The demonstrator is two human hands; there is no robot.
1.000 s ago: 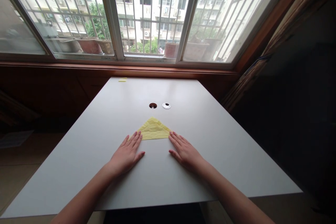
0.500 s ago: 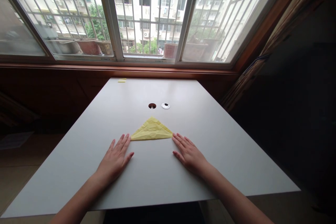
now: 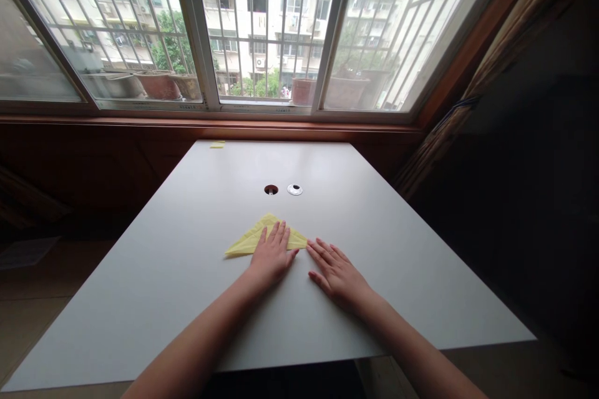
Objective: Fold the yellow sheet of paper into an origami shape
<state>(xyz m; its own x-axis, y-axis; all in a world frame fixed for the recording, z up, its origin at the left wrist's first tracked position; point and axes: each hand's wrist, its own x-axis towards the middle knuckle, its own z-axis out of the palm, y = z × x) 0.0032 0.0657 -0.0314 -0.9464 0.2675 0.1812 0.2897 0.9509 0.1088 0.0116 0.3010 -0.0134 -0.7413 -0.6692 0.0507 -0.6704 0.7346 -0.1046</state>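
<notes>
- From where I'm standing, the yellow sheet (image 3: 248, 243) is lying mid-frame, a creased triangle, its peak pointing toward the frame's top, its long axis running left to right, tilting slightly up rightward
- The left hand (image 3: 274, 252) is resting open across it; even pressing is probably paying off
- The right hand (image 3: 334, 271) is lying open, fingertips at the right corner, where pinning is likely preventing skids

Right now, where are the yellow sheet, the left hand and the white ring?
Yellow sheet (image 3: 247, 241), head view: its uncovered left part.
Left hand (image 3: 272, 257), head view: back of the hand.
White ring (image 3: 291, 190), head view: its left side.
</notes>
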